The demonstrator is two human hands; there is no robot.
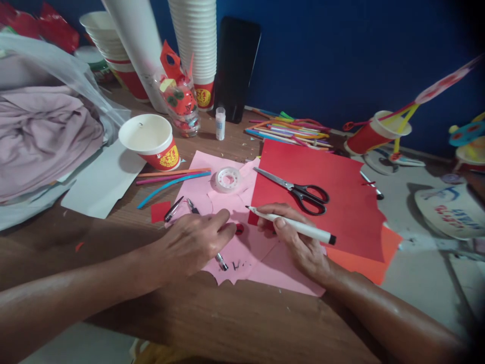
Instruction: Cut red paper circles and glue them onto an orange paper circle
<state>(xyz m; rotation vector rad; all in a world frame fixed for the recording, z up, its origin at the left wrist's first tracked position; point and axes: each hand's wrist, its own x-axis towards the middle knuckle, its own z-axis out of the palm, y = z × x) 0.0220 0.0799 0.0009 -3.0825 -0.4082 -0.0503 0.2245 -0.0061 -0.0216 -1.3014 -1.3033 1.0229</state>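
My left hand [197,240] rests on a pink paper sheet [261,258], its fingertips pinching a small red paper piece [239,229]. A pen [221,260] lies partly under that hand. My right hand [293,240] holds a white marker [295,226] laid across its fingers, tip pointing left, and its fingertips also touch the red piece. Just behind lie a red paper sheet [341,212] with black-handled scissors [299,189] on it and a roll of clear tape [228,179].
A red paper cup [151,139] stands left of the sheets, with stacked cups [197,45], a decorated bottle [182,103] and a dark phone [237,65] behind. Coloured sticks [291,129] lie by the blue wall. Pink cloth in plastic [45,131] fills the left.
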